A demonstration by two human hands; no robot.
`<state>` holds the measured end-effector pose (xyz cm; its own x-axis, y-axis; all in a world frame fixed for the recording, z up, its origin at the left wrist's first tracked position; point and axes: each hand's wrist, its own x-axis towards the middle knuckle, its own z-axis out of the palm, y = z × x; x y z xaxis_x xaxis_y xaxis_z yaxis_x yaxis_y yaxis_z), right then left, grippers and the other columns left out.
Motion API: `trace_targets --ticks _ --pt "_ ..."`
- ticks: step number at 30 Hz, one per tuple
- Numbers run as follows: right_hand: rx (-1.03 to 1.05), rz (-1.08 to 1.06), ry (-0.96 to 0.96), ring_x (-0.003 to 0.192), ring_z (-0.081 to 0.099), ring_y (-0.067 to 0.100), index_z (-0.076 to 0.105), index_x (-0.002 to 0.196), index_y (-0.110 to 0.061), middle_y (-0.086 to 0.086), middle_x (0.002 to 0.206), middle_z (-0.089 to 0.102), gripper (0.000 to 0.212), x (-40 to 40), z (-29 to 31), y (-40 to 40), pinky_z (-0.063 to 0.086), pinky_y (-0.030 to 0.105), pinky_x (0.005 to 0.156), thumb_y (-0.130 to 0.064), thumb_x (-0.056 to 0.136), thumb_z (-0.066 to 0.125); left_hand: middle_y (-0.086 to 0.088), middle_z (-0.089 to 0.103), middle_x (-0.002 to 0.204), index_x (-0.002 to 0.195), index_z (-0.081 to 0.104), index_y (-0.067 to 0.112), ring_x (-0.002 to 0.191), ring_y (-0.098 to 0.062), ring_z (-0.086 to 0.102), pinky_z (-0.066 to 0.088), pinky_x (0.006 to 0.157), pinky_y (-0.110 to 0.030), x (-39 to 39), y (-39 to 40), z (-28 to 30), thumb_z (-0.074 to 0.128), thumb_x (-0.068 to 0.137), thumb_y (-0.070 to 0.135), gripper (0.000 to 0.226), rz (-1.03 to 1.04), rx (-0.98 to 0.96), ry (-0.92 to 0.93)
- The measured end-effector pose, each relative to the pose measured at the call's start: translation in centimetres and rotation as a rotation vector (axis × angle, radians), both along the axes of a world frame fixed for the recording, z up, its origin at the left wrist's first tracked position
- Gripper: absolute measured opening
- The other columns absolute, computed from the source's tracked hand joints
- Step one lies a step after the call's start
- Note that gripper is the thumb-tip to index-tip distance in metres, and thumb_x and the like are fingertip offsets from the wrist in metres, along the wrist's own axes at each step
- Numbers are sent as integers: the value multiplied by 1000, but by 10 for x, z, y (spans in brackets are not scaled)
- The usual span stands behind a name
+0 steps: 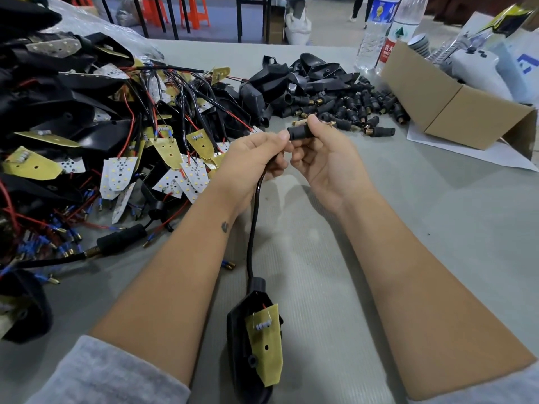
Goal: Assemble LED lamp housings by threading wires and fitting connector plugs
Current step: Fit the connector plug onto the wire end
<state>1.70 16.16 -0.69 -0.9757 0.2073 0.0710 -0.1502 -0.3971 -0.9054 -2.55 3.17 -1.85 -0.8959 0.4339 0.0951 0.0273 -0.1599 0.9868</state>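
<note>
Black rubbery connector plug [302, 132] sits pinched between the thumb and fingers of the right hand [322, 158], held up over the middle of the grey table [437, 217]. The left hand [252, 158] curls its fingers around the black cable [254, 217] just beside the plug; the wire ends seem to enter the plug, though fingers hide that spot. The cable runs down to a black lamp housing [250, 345] lying near the person, a yellow board [267, 345] resting in it. LED boards and wires [122, 147] are heaped at left, loose plugs [358, 106] far right beside a cardboard box [455, 103] and 2 water bottles [379, 33].
</note>
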Motion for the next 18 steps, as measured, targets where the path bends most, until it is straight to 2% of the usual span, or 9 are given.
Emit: trace_targets --ticks 3,8,13,16,18 --pt "4 -84 8 55 50 10 61 98 -8 5 72 59 10 -1 -2 1 45 21 58 -16 98 55 8 59 57 88 61 15 57 -8 61 51 56 -21 0 3 -1 61 97 24 12 117 -32 2" --pt "31 -103 18 56 51 9 63 97 -12 3 70 58 6 -1 -3 -2 46 20 59 -17 97 59 8 58 64 85 61 17 47 -4 48 37 43 -17 1 5 -4 59 97 22 14 193 -75 59" --pt "67 -67 35 58 55 8 62 100 -11 2 72 60 9 0 -3 -3 50 21 63 -5 94 59 10 59 66 82 64 15 45 -3 43 35 43 -15 0 5 -3 57 97 18 17 251 -48 42" --pt "55 -120 0 56 53 8 63 94 -10 3 69 60 1 -2 -4 -1 48 20 60 -10 94 62 10 60 66 80 67 17 51 -5 47 37 47 -16 0 5 -2 61 94 17 15 248 -45 56" --pt "56 -149 -24 54 51 8 63 90 -11 1 66 60 5 -3 -6 0 47 19 57 -14 93 65 8 61 69 82 69 17 52 -6 48 38 48 -17 0 5 -2 62 92 15 13 241 -50 67"
